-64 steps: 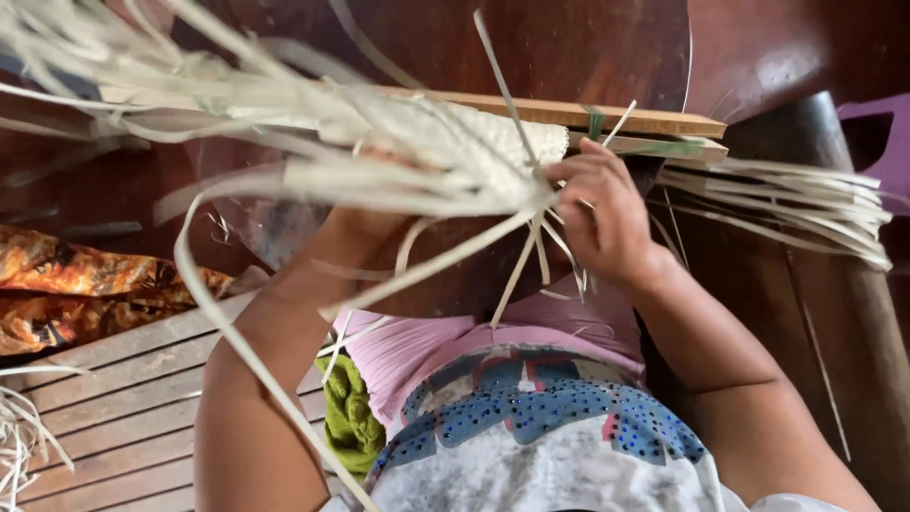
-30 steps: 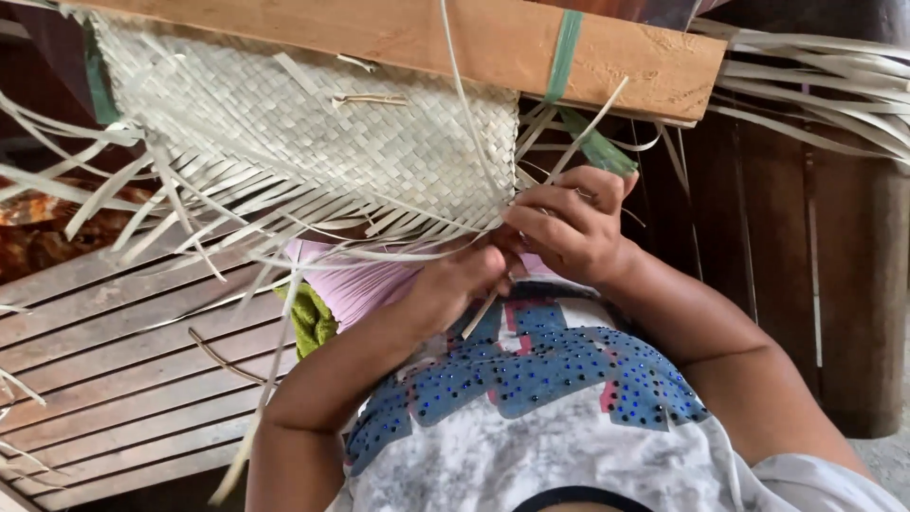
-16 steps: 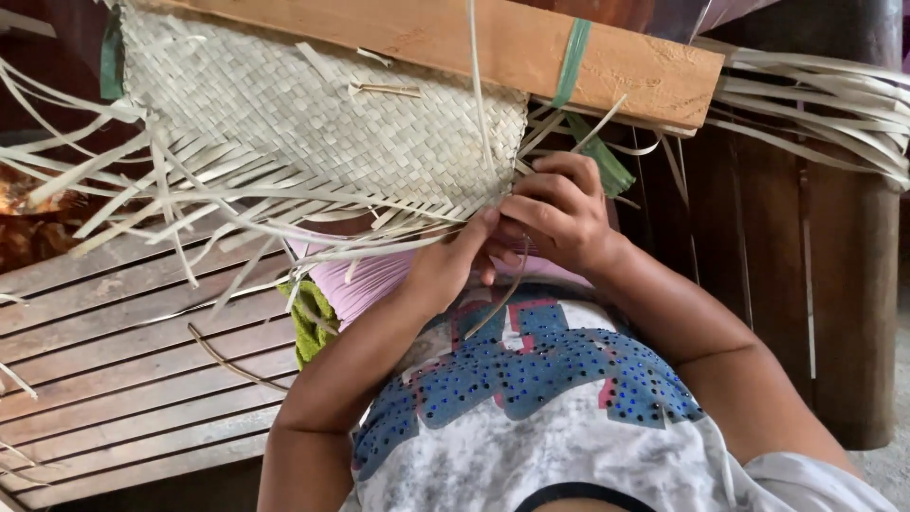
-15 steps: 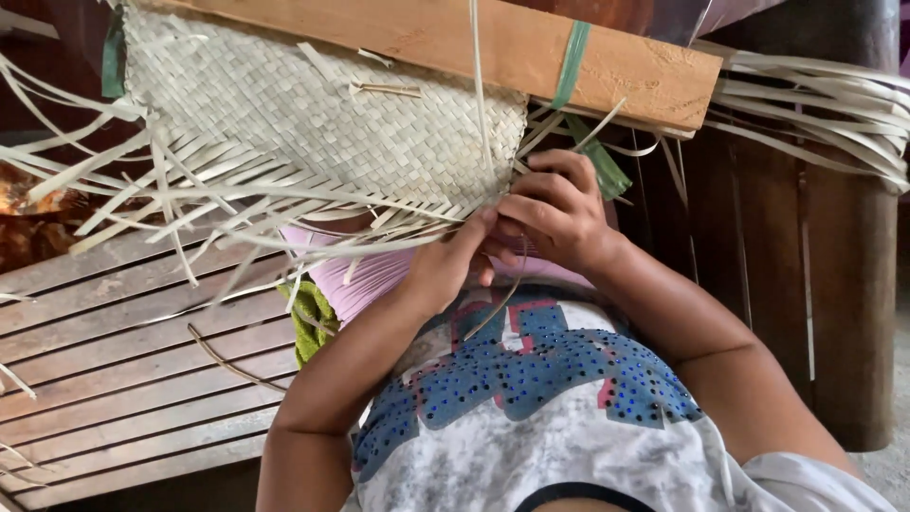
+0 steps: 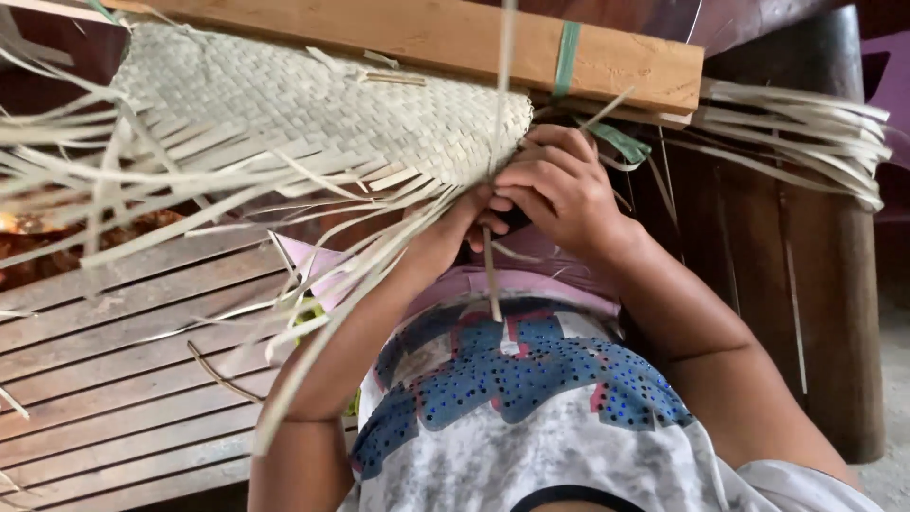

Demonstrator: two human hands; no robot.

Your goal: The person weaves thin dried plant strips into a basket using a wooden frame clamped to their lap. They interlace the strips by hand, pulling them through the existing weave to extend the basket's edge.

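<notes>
Right hand (image 5: 559,190): curled at the lower right corner of the woven mat (image 5: 313,114), knuckles up, fingers folded in and pinched on a single pale strip (image 5: 493,275) that runs down from between them.
Left hand (image 5: 455,223): just left of the right hand and touching it, mostly tucked under the mat's edge; fingers appear to be closed on loose strands, though the weave hides most of them, so the grip cannot be read for sure.
Woven mat: flat, pale straw-coloured plait, directly above and to the left of both hands; its finished corner sits against the right hand's fingertips.
Loose strands (image 5: 190,199): unwoven ends fan out from the mat's lower edge, sweeping left and down, away from the left forearm.
Pale strip: hangs straight down below the hands, over the patterned shirt (image 5: 531,398).
Wooden board (image 5: 455,38): a light plank just above the hands, lying along the mat's upper edge.
Green band (image 5: 567,57): wrapped around the board, right above the right hand.
Bundle of strips (image 5: 796,133): dry leaf strips jutting out to the right of the right hand, past the board's end.
Slatted floor (image 5: 114,379): brown wooden slats, left of and below the left arm.
</notes>
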